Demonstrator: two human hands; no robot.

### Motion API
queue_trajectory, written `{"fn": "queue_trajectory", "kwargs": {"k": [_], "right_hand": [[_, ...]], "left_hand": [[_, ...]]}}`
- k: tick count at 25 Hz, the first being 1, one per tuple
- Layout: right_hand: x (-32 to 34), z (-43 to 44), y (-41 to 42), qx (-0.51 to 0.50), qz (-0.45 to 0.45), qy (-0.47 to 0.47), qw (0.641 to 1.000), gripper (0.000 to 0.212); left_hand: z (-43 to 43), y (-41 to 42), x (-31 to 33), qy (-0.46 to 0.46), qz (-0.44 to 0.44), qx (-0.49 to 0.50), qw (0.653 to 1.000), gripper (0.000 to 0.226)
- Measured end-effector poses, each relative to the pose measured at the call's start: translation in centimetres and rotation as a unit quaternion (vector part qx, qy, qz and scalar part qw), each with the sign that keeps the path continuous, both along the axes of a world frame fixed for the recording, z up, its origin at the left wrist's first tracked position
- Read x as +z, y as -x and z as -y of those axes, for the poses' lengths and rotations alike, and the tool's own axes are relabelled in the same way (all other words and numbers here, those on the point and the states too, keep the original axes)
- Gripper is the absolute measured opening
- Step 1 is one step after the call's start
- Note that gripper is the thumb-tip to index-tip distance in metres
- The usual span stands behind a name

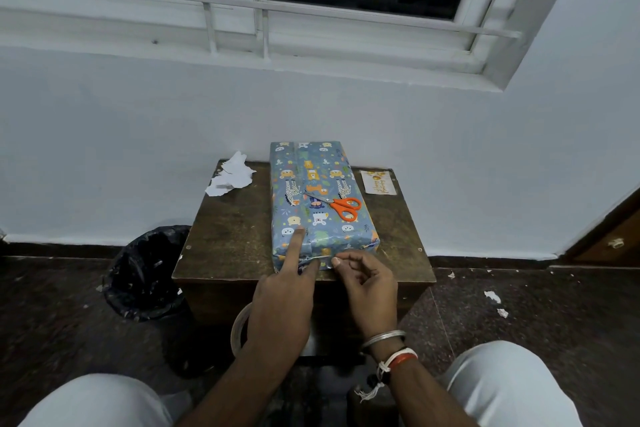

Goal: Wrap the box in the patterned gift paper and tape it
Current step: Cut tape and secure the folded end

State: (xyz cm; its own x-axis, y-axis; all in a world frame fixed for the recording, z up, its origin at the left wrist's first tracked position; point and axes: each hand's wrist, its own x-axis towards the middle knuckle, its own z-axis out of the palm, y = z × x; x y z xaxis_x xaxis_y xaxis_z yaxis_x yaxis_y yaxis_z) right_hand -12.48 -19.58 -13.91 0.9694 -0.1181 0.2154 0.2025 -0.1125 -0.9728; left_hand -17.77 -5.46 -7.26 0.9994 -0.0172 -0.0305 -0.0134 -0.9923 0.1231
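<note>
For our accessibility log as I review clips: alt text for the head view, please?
A person's left hand presses one finger on a box wrapped in blue animal-print paper on a small brown wooden table, the right hand at its near end fold. Orange-handled scissors lie on top.

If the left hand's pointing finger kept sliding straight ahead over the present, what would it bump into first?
Probably the orange scissors lying on top of the wrapped box. The left hand points its finger roughly at their blade tips, though it might just slip past on their left side.
</note>
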Motion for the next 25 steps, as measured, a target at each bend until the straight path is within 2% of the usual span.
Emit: {"fn": "queue_trajectory", "kwargs": {"k": [9,12,14,17,20,25], "right_hand": [[-0.1,-1.1,-0.6,-0.058,0.034,0.067,0.995,0.011],[0.6,-1.0,-0.5,-0.074,0.060,0.138,0.986,0.028],[1.1,-0.7,-0.5,-0.068,0.099,0.252,0.960,0.038],[1.7,0.3,-1.0,-0.093,0.161,0.435,0.881,0.041],[2.0,1.0,-1.6,-0.112,0.210,0.483,0.843,0.037],[2.5,1.5,-1.8,-0.111,0.213,0.520,0.820,0.038]], "left_hand": [[0.0,-0.2,-0.4,-0.005,-0.001,0.009,1.000,0.061],[0.1,-0.2,-0.3,-0.011,0.003,0.004,1.000,0.061],[0.0,-0.3,-0.2,-0.012,0.004,0.003,1.000,0.063],[0.0,-0.3,-0.1,-0.010,0.000,-0.003,1.000,0.068],[-0.2,-0.2,0.1,-0.006,0.006,-0.009,1.000,0.070],[-0.5,-0.3,0.4,0.015,0.003,-0.016,1.000,0.070]]}}
